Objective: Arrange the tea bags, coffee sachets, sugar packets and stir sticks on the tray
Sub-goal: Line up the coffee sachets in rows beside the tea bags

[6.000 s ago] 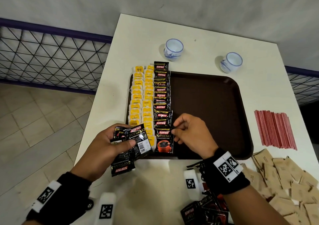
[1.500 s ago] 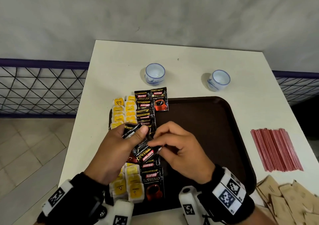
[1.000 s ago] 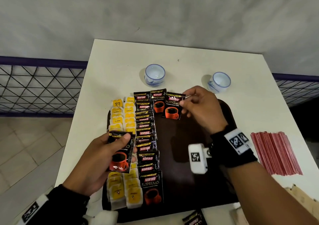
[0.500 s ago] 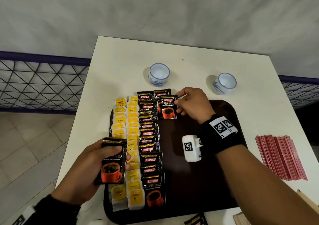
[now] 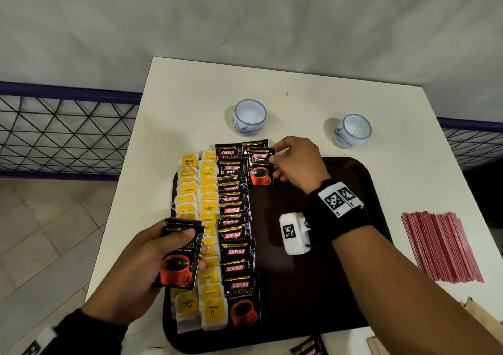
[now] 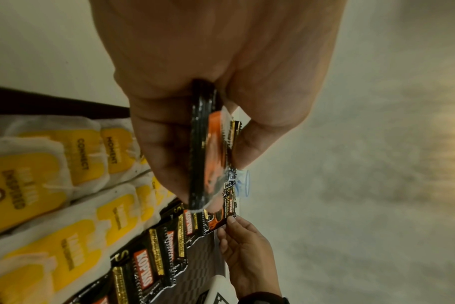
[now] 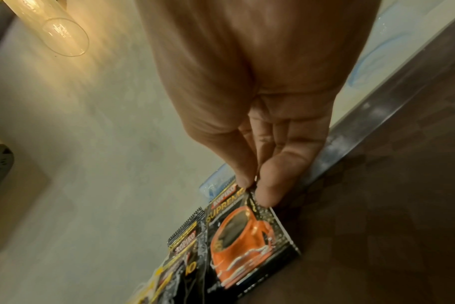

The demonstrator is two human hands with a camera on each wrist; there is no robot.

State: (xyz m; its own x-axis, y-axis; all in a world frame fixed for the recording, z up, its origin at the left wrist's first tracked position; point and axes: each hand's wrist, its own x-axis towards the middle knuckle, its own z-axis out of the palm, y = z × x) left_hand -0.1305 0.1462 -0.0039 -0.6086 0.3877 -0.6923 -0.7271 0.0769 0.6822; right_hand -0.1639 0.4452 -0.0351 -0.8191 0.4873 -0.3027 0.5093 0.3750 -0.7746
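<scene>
Pinching one coffee sachet (image 5: 260,167) with my right hand (image 5: 295,163) at the tray's (image 5: 340,286) far edge; my left hand (image 5: 152,256) grips a sachet stack (image 5: 180,256).

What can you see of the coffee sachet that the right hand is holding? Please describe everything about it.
The coffee sachet is a flat, glossy black packet printed with "KOPIKO SUPREMO" and an orange cup of dark coffee. It looks sealed and whole. The right hand pinches its upper right corner between thumb and fingertip. It is at the far end of the brown tray, overlapping another sachet behind it, just right of the long sachet row.
</scene>
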